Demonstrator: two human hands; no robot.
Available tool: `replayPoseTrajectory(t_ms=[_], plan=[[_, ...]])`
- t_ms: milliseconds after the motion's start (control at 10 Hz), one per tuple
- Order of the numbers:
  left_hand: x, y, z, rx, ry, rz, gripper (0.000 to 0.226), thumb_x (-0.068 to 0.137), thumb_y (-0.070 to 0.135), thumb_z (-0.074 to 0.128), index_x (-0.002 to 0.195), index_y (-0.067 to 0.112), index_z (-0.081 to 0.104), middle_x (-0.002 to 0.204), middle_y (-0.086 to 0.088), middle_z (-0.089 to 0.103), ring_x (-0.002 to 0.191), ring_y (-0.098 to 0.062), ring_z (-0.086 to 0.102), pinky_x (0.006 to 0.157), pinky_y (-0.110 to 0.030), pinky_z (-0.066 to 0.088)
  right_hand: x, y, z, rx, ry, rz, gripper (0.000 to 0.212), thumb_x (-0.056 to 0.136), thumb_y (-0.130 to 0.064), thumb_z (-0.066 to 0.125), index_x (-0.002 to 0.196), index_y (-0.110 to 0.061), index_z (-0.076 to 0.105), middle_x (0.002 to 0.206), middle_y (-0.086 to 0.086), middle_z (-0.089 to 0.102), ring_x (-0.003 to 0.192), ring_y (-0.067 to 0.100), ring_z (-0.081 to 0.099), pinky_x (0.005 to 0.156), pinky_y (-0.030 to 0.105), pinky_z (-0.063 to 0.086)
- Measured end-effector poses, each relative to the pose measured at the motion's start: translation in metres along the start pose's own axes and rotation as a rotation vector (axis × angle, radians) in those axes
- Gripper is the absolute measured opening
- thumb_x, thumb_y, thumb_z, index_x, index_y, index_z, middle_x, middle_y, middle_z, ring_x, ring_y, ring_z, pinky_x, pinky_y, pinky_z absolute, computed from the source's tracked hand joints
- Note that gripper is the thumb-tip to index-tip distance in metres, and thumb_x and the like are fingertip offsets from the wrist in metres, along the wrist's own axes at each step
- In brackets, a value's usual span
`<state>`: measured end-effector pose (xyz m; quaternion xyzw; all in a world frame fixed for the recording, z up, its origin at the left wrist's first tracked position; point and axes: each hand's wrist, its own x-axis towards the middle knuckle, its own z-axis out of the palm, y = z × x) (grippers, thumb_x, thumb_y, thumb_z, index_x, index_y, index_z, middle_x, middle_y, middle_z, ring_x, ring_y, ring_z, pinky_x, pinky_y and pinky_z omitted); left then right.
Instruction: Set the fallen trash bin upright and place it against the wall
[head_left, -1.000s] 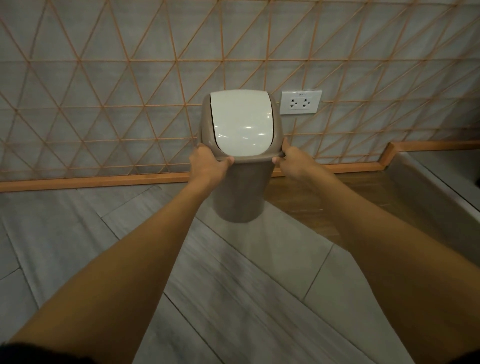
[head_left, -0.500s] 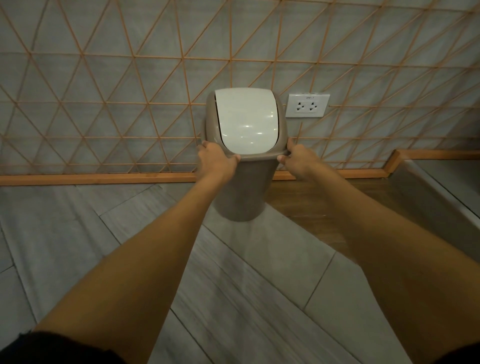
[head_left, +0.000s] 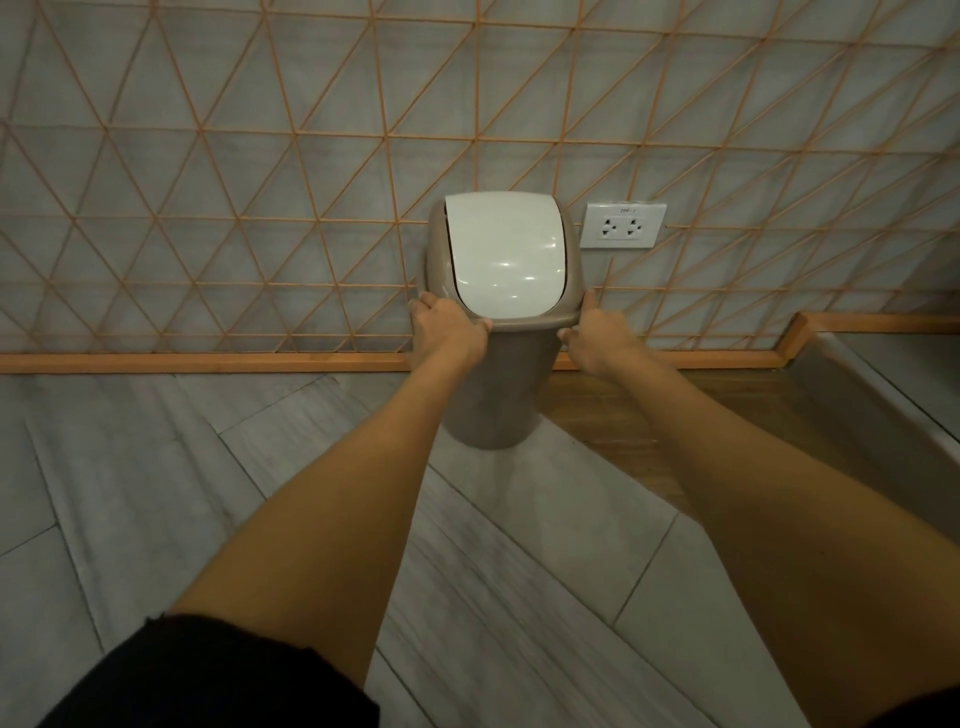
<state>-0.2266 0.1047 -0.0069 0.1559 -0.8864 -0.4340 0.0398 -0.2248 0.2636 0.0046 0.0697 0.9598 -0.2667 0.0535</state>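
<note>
A taupe trash bin (head_left: 498, 395) with a white swing lid (head_left: 505, 254) stands upright on the floor, close to the wall (head_left: 208, 156) with its orange triangle lattice. My left hand (head_left: 451, 330) grips the left side of the bin's rim. On the right side of the rim rests my right hand (head_left: 597, 338), thumb under the edge. Both arms stretch forward from the bottom of the view. Whether the bin's back touches the wall is hidden by the lid.
A white double power socket (head_left: 623, 225) sits on the wall just right of the bin. An orange baseboard (head_left: 208, 362) runs along the wall foot. A raised grey ledge (head_left: 883, 389) stands at the right. The floor is grey tile with a brown wooden patch (head_left: 649, 410).
The bin has moved farther from me toward the wall, still upright, with both hands staying on its rim.
</note>
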Motion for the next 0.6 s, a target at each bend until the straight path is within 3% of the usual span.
replayPoseTrajectory(t_ms=[100, 200, 300, 500, 600], plan=[[0.003, 0.001, -0.004, 0.005, -0.050, -0.030, 0.086, 0.089, 0.031, 0.067, 0.152, -0.001, 0.018, 0.156, -0.020, 0.029, 0.137, -0.041, 0.038, 0.111, -0.055, 0.037, -0.009, -0.002, -0.002, 0.031, -0.037, 0.045, 0.080, 0.099, -0.024, 0.045, 0.151, -0.005, -0.012, 0.150, 0.024, 0.034, 0.134, 0.042, 0.037, 0.107, 0.043, 0.034], [-0.002, -0.003, -0.015, -0.018, -0.126, -0.022, 0.092, 0.090, 0.029, 0.067, 0.156, 0.009, 0.006, 0.159, -0.018, 0.026, 0.141, -0.041, 0.033, 0.114, -0.054, 0.034, -0.014, -0.003, -0.008, 0.001, -0.039, 0.063, 0.085, 0.097, -0.018, 0.048, 0.150, -0.006, -0.018, 0.148, 0.024, 0.036, 0.132, 0.041, 0.040, 0.104, 0.042, 0.037], [-0.010, -0.010, -0.028, 0.045, -0.144, 0.079, 0.100, 0.091, 0.036, 0.064, 0.156, 0.016, -0.010, 0.161, -0.019, 0.019, 0.144, -0.041, 0.028, 0.116, -0.055, 0.030, -0.014, -0.001, -0.015, -0.056, -0.027, 0.027, 0.089, 0.090, -0.021, 0.052, 0.152, -0.015, -0.013, 0.146, 0.024, 0.039, 0.130, 0.045, 0.040, 0.107, 0.051, 0.037], [-0.036, 0.012, -0.084, 0.487, 0.082, 0.516, 0.083, 0.095, 0.043, 0.051, 0.156, 0.013, 0.004, 0.161, -0.011, 0.027, 0.145, -0.030, 0.032, 0.116, -0.061, 0.015, -0.043, -0.019, -0.051, -0.240, 0.063, 0.013, 0.085, 0.089, -0.031, 0.055, 0.152, -0.020, -0.002, 0.152, 0.019, 0.029, 0.136, 0.044, 0.030, 0.105, 0.063, 0.025], [-0.048, 0.037, -0.114, 0.585, 0.063, 0.635, 0.080, 0.095, 0.045, 0.047, 0.157, 0.014, 0.006, 0.163, -0.009, 0.022, 0.149, -0.025, 0.023, 0.118, -0.058, 0.012, -0.063, -0.039, -0.077, -0.318, 0.116, -0.133, 0.084, 0.086, -0.041, 0.055, 0.151, -0.023, 0.005, 0.153, 0.015, 0.028, 0.137, 0.044, 0.027, 0.106, 0.067, 0.020]])
